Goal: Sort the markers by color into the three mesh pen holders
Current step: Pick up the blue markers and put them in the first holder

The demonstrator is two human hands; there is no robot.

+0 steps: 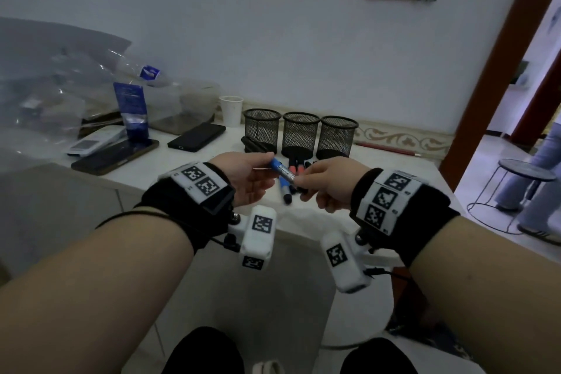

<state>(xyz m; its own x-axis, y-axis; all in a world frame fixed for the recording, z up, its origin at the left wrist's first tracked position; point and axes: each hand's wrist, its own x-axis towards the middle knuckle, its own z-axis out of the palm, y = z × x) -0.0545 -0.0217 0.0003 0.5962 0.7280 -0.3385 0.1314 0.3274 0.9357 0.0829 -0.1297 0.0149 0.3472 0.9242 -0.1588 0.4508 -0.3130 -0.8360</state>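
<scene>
- Holding one blue marker (282,170) above the counter (306,215), both hands pinch it: the left hand (243,177) at its far end, the right hand (326,184) at its near end.
- All three mesh pen holders (300,133) stand in a row near the wall and look empty, so sorting has likely just begun.
- More markers, blue (285,188), red (296,167) and black (253,144), lie just before and beside the holders.
- Best to release one hand, tip the marker upright, and lower it straight into one holder, reserving that holder for blue.
</scene>
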